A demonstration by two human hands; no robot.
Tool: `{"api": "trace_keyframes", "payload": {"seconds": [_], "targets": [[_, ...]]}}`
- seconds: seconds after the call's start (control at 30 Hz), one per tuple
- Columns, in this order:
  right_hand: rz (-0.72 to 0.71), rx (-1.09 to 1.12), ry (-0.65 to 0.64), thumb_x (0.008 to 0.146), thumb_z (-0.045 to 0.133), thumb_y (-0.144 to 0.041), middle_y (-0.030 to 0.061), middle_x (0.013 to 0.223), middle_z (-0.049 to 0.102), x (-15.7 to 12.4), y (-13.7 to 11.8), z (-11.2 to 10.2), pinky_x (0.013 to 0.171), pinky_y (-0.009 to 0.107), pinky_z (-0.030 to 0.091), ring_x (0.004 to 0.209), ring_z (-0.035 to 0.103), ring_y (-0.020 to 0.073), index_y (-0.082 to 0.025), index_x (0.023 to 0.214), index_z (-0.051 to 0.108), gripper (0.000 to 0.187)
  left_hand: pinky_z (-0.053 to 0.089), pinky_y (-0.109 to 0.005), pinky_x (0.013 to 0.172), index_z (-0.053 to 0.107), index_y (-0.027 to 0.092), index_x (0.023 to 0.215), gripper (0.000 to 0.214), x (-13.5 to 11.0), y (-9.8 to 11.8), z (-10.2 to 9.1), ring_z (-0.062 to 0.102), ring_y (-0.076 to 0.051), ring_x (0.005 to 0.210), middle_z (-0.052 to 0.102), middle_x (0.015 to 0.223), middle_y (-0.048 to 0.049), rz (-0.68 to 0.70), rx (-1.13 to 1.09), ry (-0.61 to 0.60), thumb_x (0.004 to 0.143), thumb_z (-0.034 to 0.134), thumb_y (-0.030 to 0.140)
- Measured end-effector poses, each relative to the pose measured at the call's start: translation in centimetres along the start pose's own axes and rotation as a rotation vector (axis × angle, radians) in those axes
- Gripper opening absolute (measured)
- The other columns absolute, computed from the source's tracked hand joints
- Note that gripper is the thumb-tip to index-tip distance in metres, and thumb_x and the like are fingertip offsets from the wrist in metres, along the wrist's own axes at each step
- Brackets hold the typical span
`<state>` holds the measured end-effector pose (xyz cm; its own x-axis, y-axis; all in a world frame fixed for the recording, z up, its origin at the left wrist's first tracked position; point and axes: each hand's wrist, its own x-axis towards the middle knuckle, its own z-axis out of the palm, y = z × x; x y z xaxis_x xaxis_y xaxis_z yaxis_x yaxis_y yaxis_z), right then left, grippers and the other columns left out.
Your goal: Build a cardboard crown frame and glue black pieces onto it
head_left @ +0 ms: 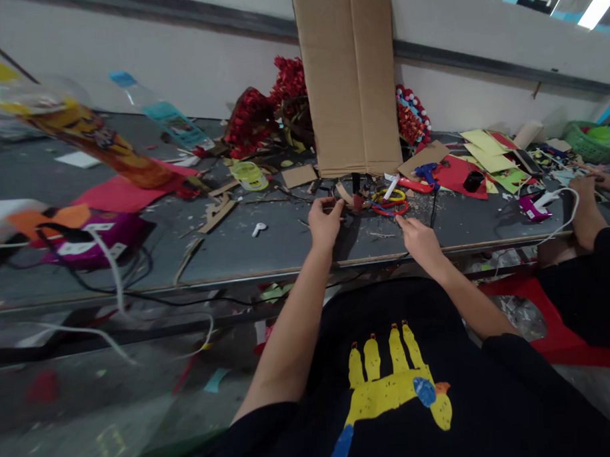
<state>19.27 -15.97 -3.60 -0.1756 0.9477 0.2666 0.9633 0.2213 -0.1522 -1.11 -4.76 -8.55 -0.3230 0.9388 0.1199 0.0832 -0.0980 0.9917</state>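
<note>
My left hand [325, 221] rests on the grey table [265, 246] with its fingers curled in a pinch on a thin cardboard strip [344, 195] at the foot of a tall upright cardboard sheet [348, 80]. My right hand [418, 238] lies on the table just right of it, fingers bent and reaching toward a pile of coloured rings [389, 201]; what it holds, if anything, is hidden.
Cardboard scraps, a roll of yellow tape [249, 175], red flower decorations [268, 110], coloured paper sheets [487, 157], a red and blue glue gun [420, 178] and cables litter the table. Another person's hands [587, 198] work at the right end. A red stool [538, 317] stands below.
</note>
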Motion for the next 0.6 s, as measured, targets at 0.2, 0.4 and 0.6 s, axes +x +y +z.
{"api": "trace_keyframes", "payload": {"seconds": [0.2,0.4,0.6], "targets": [[0.012,0.031,0.015,0.091,0.031,-0.013,0.0090,0.112,0.066,0.0,-0.1,-0.9,0.079,0.023,0.051,0.097,0.064,0.0164,-0.018,0.132,0.050,0.045,0.050,-0.022,0.051,0.055,0.016,0.089,0.026,0.3,-0.3,0.0,0.056,-0.013,0.069,0.058,0.080,-0.0026,-0.007,0.023,0.021,0.070,0.064,0.032],[0.040,0.089,0.016,0.090,0.032,-0.011,0.0088,0.111,0.065,1.7,-0.3,-0.7,0.080,0.024,0.050,0.095,0.064,0.0167,-0.017,0.131,0.051,0.046,0.050,-0.022,0.050,0.055,0.016,0.088,0.027,0.3,-0.6,0.0,0.055,-0.012,0.067,0.057,0.081,-0.0024,-0.010,0.015,0.013,0.069,0.064,0.032],[0.009,0.431,0.073,0.083,0.039,-0.008,0.0068,0.097,0.070,2.0,1.7,1.8,0.081,0.023,0.050,0.078,0.065,0.0108,-0.016,0.121,0.060,0.044,0.049,-0.022,0.053,0.056,0.016,0.090,0.028,0.1,-0.7,0.0,0.058,-0.014,0.073,0.060,0.087,-0.0052,0.022,0.034,-0.015,0.071,0.063,0.036]]}}
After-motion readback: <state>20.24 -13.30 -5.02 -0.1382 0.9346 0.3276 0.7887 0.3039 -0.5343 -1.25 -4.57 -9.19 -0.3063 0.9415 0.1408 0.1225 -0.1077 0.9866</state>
